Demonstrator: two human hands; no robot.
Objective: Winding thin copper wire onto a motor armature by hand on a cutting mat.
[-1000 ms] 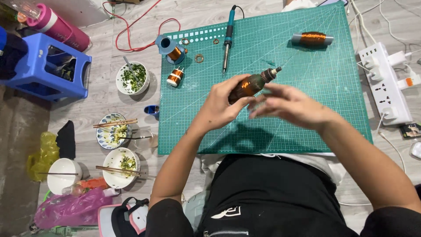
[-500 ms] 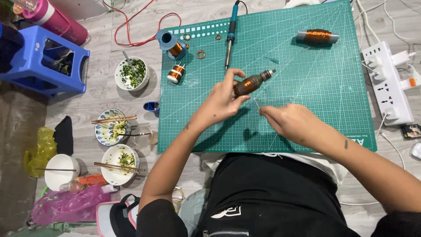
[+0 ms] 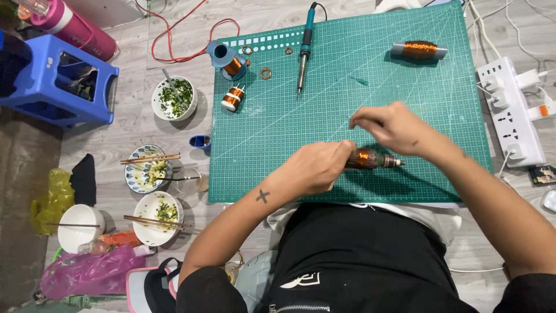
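My left hand (image 3: 315,168) grips one end of a copper-wound rotor (image 3: 370,159) lying level just above the green cutting mat (image 3: 347,75). My right hand (image 3: 389,126) hovers just above and behind the rotor, fingers pinched together at the left; whatever is between them is too thin to see. A second copper-wound coil (image 3: 419,50) lies at the mat's far right. A soldering iron (image 3: 303,51) with a teal handle rests at the top middle.
A blue spool of copper wire (image 3: 227,58) and a small copper coil (image 3: 233,97) sit at the mat's far left corner. Bowls with chopsticks (image 3: 150,168) stand on the floor to the left, beside a blue stool (image 3: 55,78). A white power strip (image 3: 512,110) lies right.
The rotor has swung from pointing up-right to lying level and has come nearer to me. My right hand rose from below the rotor to above it.
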